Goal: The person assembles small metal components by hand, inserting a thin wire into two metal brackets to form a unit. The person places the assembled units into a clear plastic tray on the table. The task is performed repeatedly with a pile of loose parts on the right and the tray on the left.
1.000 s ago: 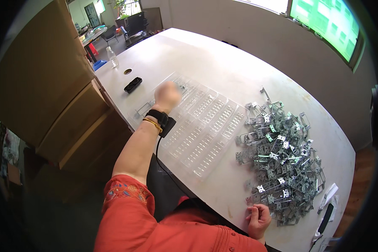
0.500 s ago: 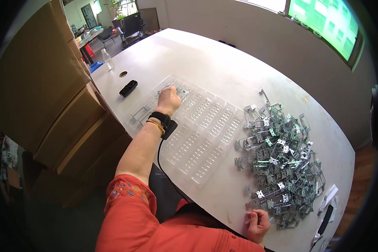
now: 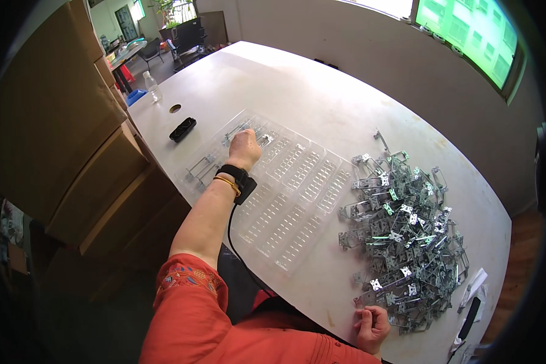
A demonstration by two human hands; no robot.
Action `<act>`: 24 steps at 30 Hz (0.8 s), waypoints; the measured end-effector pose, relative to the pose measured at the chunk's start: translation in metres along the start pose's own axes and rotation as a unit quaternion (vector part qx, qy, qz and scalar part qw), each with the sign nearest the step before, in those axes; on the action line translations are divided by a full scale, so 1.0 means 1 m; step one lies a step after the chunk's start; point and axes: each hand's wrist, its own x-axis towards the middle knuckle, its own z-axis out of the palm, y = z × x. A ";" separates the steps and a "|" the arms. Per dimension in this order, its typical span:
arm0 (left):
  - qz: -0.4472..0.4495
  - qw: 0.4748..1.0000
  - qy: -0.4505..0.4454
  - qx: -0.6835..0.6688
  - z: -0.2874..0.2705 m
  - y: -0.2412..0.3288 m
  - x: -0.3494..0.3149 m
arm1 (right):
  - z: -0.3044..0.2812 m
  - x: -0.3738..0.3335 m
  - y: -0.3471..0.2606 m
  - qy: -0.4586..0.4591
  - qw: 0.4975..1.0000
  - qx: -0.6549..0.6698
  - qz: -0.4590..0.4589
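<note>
My left hand [image 3: 245, 150] is closed, knuckles up, over the far left part of a clear plastic tray [image 3: 297, 246]. Its fingertips are hidden beneath the hand, so whatever they hold does not show. Beside it, thin metal wire brackets [image 3: 201, 168] lie in the tray's left compartments. My right hand [image 3: 372, 328] rests at the table's near edge with thumb and fingers curled together; I cannot make out anything in them. Just beyond that hand spreads a large heap of metal brackets [image 3: 406, 242], tangled together.
The white table [image 3: 321, 91] also carries a black oblong object [image 3: 183, 130], a clear bottle [image 3: 152, 88] at the far left and a black-handled tool [image 3: 469, 318] by white wrapping at the right. Cardboard boxes [image 3: 60, 121] stack along the left edge. A black cable [image 3: 232, 233] hangs from my left wrist.
My left hand has shifted very slightly over the same tray compartments, showing a little more of the brackets beside it. My right hand stays in place.
</note>
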 end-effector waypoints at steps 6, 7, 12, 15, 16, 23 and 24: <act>0.021 1.000 -0.002 0.019 0.000 -0.003 0.000 | 0.001 0.000 -0.001 0.001 1.000 0.002 0.002; 0.016 1.000 -0.011 0.016 -0.001 0.000 0.000 | 0.001 0.000 -0.001 0.002 1.000 0.000 0.003; 0.008 0.999 -0.022 0.023 0.004 -0.003 0.001 | 0.001 0.000 -0.002 0.001 1.000 0.001 0.007; 0.004 0.999 -0.041 0.032 0.005 -0.001 0.001 | 0.002 0.000 -0.003 0.003 1.000 -0.003 0.004; 0.005 0.998 -0.043 0.034 0.005 -0.001 0.001 | 0.002 0.000 -0.003 0.003 1.000 -0.003 0.003; 0.020 0.999 -0.028 0.031 0.009 -0.004 0.001 | 0.002 0.001 -0.003 0.006 1.000 -0.011 0.002; 0.023 0.999 -0.021 0.029 0.008 -0.006 0.000 | 0.002 0.002 -0.003 0.004 1.000 -0.009 0.001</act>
